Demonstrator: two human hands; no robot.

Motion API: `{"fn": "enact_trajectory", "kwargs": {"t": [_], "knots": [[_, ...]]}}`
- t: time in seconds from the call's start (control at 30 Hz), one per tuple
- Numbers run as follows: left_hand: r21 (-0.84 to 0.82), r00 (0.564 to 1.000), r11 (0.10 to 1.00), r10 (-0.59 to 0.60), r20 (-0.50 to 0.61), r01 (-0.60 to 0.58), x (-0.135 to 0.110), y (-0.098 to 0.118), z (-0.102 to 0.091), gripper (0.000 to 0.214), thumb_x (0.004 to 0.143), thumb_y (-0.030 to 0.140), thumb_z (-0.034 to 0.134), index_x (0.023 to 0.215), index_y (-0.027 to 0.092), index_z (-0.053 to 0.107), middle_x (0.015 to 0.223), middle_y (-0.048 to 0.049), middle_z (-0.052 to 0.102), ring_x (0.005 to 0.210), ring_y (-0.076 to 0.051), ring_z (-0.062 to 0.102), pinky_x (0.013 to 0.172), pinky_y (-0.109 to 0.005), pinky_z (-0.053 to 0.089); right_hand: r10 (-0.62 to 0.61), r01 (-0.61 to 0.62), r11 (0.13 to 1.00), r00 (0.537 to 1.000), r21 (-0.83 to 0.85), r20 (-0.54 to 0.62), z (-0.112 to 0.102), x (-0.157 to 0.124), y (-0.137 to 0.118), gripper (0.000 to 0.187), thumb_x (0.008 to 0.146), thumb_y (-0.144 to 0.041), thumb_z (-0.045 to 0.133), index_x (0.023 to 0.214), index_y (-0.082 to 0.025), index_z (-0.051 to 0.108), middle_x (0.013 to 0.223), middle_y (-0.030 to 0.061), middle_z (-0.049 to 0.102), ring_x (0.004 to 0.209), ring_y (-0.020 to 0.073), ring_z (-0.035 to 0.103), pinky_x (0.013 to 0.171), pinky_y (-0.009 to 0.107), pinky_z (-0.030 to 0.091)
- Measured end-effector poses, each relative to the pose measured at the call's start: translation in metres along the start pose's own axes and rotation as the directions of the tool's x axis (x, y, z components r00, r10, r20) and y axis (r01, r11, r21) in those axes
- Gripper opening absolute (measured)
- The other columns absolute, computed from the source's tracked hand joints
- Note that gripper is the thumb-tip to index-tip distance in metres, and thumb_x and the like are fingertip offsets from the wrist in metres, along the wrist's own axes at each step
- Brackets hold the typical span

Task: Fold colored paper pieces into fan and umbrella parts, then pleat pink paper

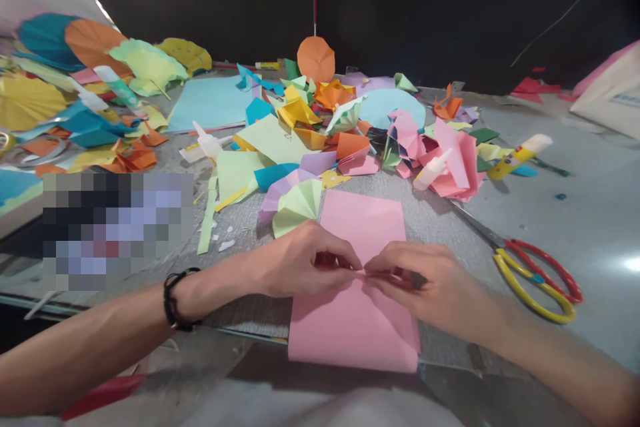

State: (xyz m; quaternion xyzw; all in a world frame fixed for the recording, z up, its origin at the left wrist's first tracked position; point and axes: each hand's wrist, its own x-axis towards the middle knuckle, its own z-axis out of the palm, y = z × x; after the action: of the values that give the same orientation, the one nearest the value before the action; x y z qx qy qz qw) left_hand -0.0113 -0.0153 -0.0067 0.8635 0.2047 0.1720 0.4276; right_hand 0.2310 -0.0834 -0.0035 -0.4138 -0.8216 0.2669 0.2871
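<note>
A sheet of pink paper (353,337) lies lengthwise in front of me, its near end reaching past the table's edge. My left hand (307,260), with a dark bracelet on the wrist, pinches the paper's middle between thumb and fingers. Right beside it, my right hand (423,273) pinches the same raised fold, the fingertips of both hands almost touching. The fold itself is mostly hidden by my fingers. Just beyond my left hand sits a pleated light green paper fan (299,208). Scissors (537,280) with red and yellow handles rest to the right of my right hand.
Crumpled and folded coloured paper (300,133) is heaped across the table's middle. A glue stick (520,157) and a white-tipped glue bottle (433,170) lie at right, another bottle (207,140) at left. Pleated paper discs (95,47) stand at far left. A blurred patch (117,230) covers something at left.
</note>
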Motion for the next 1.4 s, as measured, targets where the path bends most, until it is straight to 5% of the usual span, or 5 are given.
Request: {"fn": "enact_trajectory", "kwargs": {"t": [0.63, 1.03, 1.4], "knots": [[0.027, 0.998, 0.997, -0.067, 0.022, 0.066, 0.0, 0.006, -0.003, 0.018, 0.094, 0.017, 0.064, 0.098, 0.009, 0.079, 0.068, 0.0, 0.068, 0.057, -0.006, 0.049, 0.053, -0.017, 0.036, 0.174, -0.171, 0.984, 0.984, 0.057, -0.043, -0.004, -0.002, -0.005, 0.007, 0.096, -0.025, 0.073, 0.102, -0.024, 0.076, 0.09, -0.0023, 0.079, 0.072, 0.0121, 0.069, 0.062, 0.02, 0.053], [-0.004, 0.996, 0.997, -0.075, 0.042, 0.075, 0.003, 0.008, -0.002, 0.019, 0.095, 0.019, 0.062, 0.098, 0.009, 0.078, 0.067, -0.0002, 0.068, 0.056, -0.007, 0.05, 0.052, -0.017, 0.036, 0.154, -0.151, 0.987, 0.987, 0.052, -0.046, -0.003, 0.0, -0.008, 0.007, 0.095, -0.022, 0.07, 0.1, -0.022, 0.075, 0.089, -0.0006, 0.079, 0.069, 0.0136, 0.068, 0.061, 0.022, 0.053], [-0.015, 0.996, 0.997, -0.075, 0.051, 0.076, 0.003, 0.011, -0.004, 0.022, 0.095, 0.013, 0.055, 0.089, 0.009, 0.076, 0.06, 0.0032, 0.059, 0.052, -0.005, 0.045, 0.049, -0.017, 0.033, -0.169, 0.162, 0.95, 0.986, -0.265, -0.004, -0.004, -0.007, 0.004, 0.022, 0.11, -0.02, 0.049, 0.116, -0.018, 0.07, 0.099, 0.0046, 0.08, 0.085, 0.0188, 0.077, 0.078, 0.03, 0.06]]}}
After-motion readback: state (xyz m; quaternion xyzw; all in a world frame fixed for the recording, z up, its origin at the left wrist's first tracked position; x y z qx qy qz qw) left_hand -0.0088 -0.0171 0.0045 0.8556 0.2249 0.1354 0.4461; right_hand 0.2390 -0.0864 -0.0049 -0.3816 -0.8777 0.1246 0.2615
